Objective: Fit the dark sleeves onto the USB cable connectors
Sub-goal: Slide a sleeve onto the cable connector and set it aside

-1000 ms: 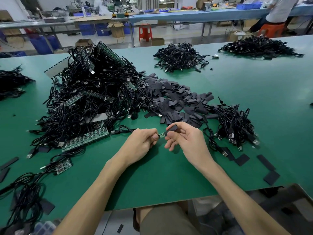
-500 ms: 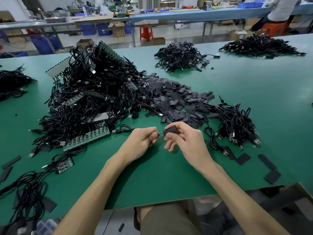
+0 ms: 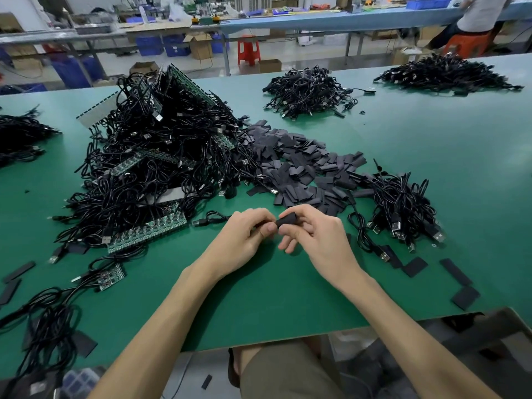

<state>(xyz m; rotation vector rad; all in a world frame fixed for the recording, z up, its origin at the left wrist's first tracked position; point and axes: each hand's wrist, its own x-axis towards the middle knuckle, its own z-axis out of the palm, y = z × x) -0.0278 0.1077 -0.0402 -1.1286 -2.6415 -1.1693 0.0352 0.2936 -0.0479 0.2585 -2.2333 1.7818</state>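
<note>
Your left hand (image 3: 247,231) is curled round the cable (image 3: 213,218) end, the connector hidden under its fingertips. Your right hand (image 3: 313,234) pinches the sleeve (image 3: 288,219), butted against them just above the table (image 3: 259,298). Hold sleeve and connector in one line, squeeze the sleeve's edges so its mouth rounds open, then push straight, without twisting.

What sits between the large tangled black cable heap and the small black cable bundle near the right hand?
Head view: a pile of flat dark sleeves on the green table.
</note>
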